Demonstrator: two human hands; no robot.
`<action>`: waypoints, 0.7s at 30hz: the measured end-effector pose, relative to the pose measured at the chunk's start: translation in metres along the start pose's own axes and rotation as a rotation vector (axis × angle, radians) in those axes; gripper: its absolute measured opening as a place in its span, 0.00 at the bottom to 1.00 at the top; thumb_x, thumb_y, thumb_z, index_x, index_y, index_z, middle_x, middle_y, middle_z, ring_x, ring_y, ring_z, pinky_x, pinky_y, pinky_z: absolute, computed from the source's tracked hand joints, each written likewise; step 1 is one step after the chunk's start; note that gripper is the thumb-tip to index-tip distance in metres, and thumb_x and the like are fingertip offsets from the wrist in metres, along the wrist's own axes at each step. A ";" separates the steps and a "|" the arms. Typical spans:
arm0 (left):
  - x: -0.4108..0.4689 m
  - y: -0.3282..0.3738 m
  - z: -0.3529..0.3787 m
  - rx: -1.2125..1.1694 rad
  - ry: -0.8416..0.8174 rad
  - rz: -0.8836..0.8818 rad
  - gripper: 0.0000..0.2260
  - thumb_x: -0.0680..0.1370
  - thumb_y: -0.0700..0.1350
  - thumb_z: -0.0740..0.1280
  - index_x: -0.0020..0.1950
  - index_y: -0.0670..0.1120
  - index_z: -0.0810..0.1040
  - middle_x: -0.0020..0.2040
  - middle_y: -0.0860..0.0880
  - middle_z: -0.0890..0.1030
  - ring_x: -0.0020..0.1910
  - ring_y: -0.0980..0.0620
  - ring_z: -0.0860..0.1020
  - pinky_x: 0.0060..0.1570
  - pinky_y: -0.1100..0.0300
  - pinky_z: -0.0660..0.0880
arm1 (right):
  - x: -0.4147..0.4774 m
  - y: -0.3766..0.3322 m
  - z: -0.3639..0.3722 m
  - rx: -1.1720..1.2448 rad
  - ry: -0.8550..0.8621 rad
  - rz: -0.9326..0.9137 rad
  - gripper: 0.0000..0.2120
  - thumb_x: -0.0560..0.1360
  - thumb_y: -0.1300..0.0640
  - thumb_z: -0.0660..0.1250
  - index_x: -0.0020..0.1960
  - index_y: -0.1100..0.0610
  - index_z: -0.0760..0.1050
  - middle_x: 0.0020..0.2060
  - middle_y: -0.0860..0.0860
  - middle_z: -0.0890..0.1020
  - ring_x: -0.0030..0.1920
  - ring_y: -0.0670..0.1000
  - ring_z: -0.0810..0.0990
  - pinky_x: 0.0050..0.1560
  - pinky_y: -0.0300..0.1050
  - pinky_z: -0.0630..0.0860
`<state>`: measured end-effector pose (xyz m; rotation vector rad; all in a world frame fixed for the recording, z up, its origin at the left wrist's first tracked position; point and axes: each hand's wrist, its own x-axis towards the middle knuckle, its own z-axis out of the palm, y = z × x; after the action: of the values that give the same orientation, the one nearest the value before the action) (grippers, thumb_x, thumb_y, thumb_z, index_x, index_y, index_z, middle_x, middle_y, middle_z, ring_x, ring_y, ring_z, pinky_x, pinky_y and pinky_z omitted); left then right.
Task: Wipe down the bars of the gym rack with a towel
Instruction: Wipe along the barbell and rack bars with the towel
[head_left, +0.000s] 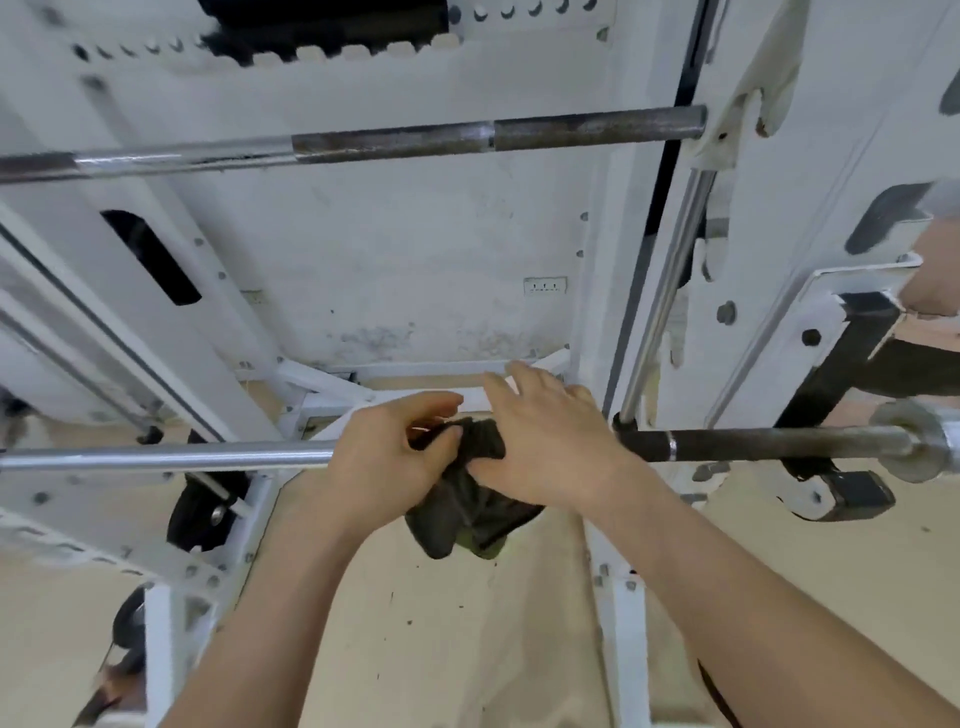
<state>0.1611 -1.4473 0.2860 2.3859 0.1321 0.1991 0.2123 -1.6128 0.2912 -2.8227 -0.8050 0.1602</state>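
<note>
The lower bar runs level, left to right, passing under both hands. A dark towel drapes over it between them. The left hand pinches the towel with curled fingers. The right hand presses on it, fingers stretched forward.

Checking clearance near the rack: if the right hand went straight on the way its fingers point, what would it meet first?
Probably the rack's white base crossbar, just beyond the right hand; depth is unclear, so it may pass above it.
</note>
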 end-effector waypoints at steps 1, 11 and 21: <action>0.000 -0.005 -0.005 -0.031 0.053 -0.012 0.13 0.76 0.41 0.68 0.58 0.53 0.81 0.49 0.61 0.82 0.50 0.61 0.80 0.55 0.63 0.75 | 0.010 -0.011 0.003 0.014 -0.032 -0.043 0.36 0.69 0.34 0.64 0.71 0.51 0.60 0.66 0.53 0.69 0.67 0.57 0.67 0.60 0.58 0.69; -0.002 -0.024 0.000 0.399 -0.205 0.232 0.19 0.76 0.57 0.48 0.57 0.57 0.74 0.45 0.58 0.79 0.48 0.51 0.76 0.51 0.52 0.72 | 0.010 -0.003 0.040 -0.169 0.134 -0.191 0.19 0.80 0.41 0.52 0.62 0.51 0.70 0.51 0.49 0.80 0.49 0.54 0.79 0.42 0.47 0.65; 0.017 0.055 0.092 0.632 -0.417 0.417 0.19 0.74 0.56 0.60 0.63 0.50 0.68 0.55 0.52 0.76 0.57 0.47 0.73 0.65 0.47 0.63 | -0.093 0.120 0.017 -0.198 0.292 0.183 0.25 0.67 0.59 0.71 0.64 0.54 0.75 0.57 0.50 0.81 0.60 0.54 0.79 0.66 0.46 0.65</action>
<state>0.1961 -1.5462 0.2582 2.9984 -0.5828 -0.1815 0.1919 -1.7594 0.2530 -3.0010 -0.5244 -0.3160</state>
